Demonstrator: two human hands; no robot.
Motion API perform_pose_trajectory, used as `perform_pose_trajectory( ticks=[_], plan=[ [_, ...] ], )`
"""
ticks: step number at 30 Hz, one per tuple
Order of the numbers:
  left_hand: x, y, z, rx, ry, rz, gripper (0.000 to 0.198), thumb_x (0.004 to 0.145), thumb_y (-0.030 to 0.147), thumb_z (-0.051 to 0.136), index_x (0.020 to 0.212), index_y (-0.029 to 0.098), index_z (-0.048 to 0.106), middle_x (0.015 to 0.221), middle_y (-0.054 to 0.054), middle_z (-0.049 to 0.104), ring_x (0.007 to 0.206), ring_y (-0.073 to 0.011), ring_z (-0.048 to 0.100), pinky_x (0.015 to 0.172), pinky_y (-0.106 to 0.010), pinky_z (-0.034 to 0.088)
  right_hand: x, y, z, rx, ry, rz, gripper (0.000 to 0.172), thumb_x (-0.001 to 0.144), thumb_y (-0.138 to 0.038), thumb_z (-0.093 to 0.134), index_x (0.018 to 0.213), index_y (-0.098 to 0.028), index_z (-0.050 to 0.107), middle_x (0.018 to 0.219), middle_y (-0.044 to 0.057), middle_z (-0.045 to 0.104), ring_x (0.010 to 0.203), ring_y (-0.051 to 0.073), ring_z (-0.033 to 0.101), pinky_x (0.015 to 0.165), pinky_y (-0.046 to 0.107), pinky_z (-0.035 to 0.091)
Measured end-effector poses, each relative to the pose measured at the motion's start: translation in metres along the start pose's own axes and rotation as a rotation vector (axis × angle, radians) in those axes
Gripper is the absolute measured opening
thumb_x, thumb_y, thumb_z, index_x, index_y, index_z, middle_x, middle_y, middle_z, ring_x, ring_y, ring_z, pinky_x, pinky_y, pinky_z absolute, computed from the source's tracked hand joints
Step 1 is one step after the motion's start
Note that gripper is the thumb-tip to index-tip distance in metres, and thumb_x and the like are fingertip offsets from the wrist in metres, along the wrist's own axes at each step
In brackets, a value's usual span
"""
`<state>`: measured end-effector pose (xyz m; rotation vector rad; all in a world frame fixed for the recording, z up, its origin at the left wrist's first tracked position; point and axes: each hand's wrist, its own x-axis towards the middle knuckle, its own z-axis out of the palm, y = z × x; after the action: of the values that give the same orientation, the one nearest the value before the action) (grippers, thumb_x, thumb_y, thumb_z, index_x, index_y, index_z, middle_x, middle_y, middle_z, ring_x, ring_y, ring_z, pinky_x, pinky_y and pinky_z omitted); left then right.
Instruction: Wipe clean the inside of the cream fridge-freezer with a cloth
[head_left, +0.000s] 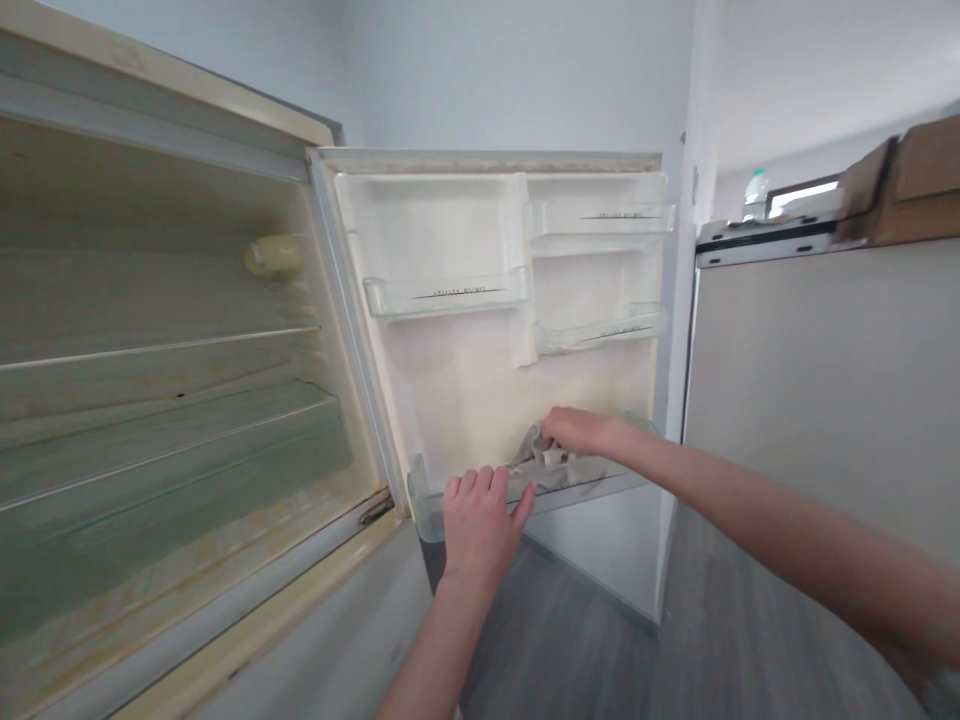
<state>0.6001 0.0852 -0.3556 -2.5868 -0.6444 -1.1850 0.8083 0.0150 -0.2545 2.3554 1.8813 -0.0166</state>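
Pale wall (pixel 510 70) behind an open fridge door (pixel 457 385)

The right grip (pixel 581 430) is closed on a crumpled, light-coloured cloth (pixel 531 445), inside the clear bottom bin (pixel 429 515) of the fridge door. To its left, the left grip (pixel 481 520) lies over the bottom bin's front edge; whether it clasps that edge I cannot tell. Above both grips are three smaller bins (pixel 450 294); below them, grey floor (pixel 570 645).

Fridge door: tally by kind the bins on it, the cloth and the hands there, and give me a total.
Small upper bins: 3
Wide bottom bin: 1
Cloth: 1
Left hand and right hand: 2
Total: 7
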Motion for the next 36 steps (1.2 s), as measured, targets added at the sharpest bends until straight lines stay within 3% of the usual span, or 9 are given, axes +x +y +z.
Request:
perform_pose_trajectory(
  ticks=[6,12,17,20,23,26,29,34,36],
  plan=[
    [-0.002,-0.001,-0.004,0.001,-0.023,0.000,0.034,0.101,0.053,0.059,0.084,0.024,0.063,0.082,-0.003,0.068,0.085,-0.0256,0.063,0.081,-0.041,0.037,-0.031,0.011,-0.014,-0.237,0.864,0.288,0.037,0.101,-0.009,0.041,0.123,-0.010,0.072,0.128,0.020,0.067,0.125,0.033,0.057,0.101,0.040,0.049],
    [-0.002,-0.003,-0.007,-0.006,-0.039,0.004,0.033,0.100,0.051,0.061,0.084,0.023,0.064,0.082,-0.003,0.069,0.085,-0.0256,0.062,0.080,-0.040,0.036,-0.023,0.015,-0.004,-0.160,0.431,0.079,0.023,0.093,-0.012,0.061,0.112,-0.013,0.074,0.119,0.013,0.074,0.116,0.028,0.066,0.095,0.033,0.051],
    [-0.001,-0.003,-0.007,-0.008,-0.044,0.004,0.033,0.101,0.051,0.059,0.085,0.023,0.065,0.083,-0.003,0.069,0.086,-0.0266,0.063,0.080,-0.041,0.035,-0.018,0.014,0.004,-0.133,-0.022,0.137,0.024,0.090,-0.008,0.059,0.098,-0.009,0.082,0.106,0.019,0.078,0.104,0.028,0.075,0.082,0.030,0.051],
    [-0.002,-0.003,-0.007,-0.013,-0.033,0.013,0.033,0.101,0.050,0.060,0.083,0.023,0.064,0.081,-0.003,0.068,0.084,-0.0261,0.063,0.079,-0.041,0.035,-0.026,0.025,-0.003,-0.116,0.174,0.258,0.031,0.093,-0.008,0.052,0.101,-0.009,0.082,0.107,0.020,0.078,0.105,0.030,0.075,0.087,0.032,0.053],
    [-0.002,-0.003,-0.007,-0.012,-0.028,0.016,0.032,0.100,0.049,0.062,0.083,0.023,0.064,0.081,-0.003,0.068,0.084,-0.0258,0.063,0.079,-0.041,0.035,-0.040,0.037,-0.010,-0.073,0.670,0.450,0.041,0.101,-0.011,0.041,0.123,-0.011,0.076,0.117,0.018,0.076,0.109,0.031,0.072,0.095,0.038,0.053],
    [-0.003,-0.003,-0.008,-0.015,-0.038,0.012,0.032,0.100,0.049,0.062,0.082,0.023,0.064,0.081,-0.003,0.068,0.084,-0.0259,0.063,0.080,-0.041,0.035,-0.049,0.039,-0.005,-0.078,0.916,0.373,0.044,0.105,-0.015,0.038,0.139,-0.007,0.064,0.139,0.020,0.066,0.127,0.030,0.064,0.107,0.041,0.050],
    [-0.003,-0.004,-0.010,-0.018,-0.052,0.012,0.032,0.100,0.049,0.061,0.083,0.023,0.064,0.082,-0.003,0.068,0.086,-0.0262,0.063,0.080,-0.041,0.035,-0.049,0.037,0.004,-0.150,0.770,0.247,0.034,0.103,-0.022,0.051,0.126,-0.011,0.072,0.144,0.020,0.060,0.133,0.030,0.058,0.112,0.041,0.048],
    [-0.003,-0.005,-0.009,-0.008,-0.046,0.012,0.032,0.101,0.050,0.059,0.083,0.023,0.064,0.082,-0.004,0.069,0.086,-0.0267,0.063,0.079,-0.042,0.035,-0.036,0.040,0.015,-0.085,0.120,0.275,0.012,0.089,-0.016,0.072,0.092,-0.015,0.083,0.097,0.013,0.077,0.095,0.026,0.074,0.085,0.030,0.054],
    [-0.004,-0.004,-0.008,-0.012,-0.040,0.013,0.032,0.101,0.050,0.059,0.083,0.023,0.063,0.081,-0.003,0.068,0.085,-0.0265,0.063,0.079,-0.042,0.035,-0.035,0.043,0.014,-0.046,0.065,0.281,0.007,0.082,-0.012,0.076,0.081,-0.015,0.082,0.086,0.011,0.078,0.088,0.024,0.074,0.079,0.027,0.052]
  ],
)
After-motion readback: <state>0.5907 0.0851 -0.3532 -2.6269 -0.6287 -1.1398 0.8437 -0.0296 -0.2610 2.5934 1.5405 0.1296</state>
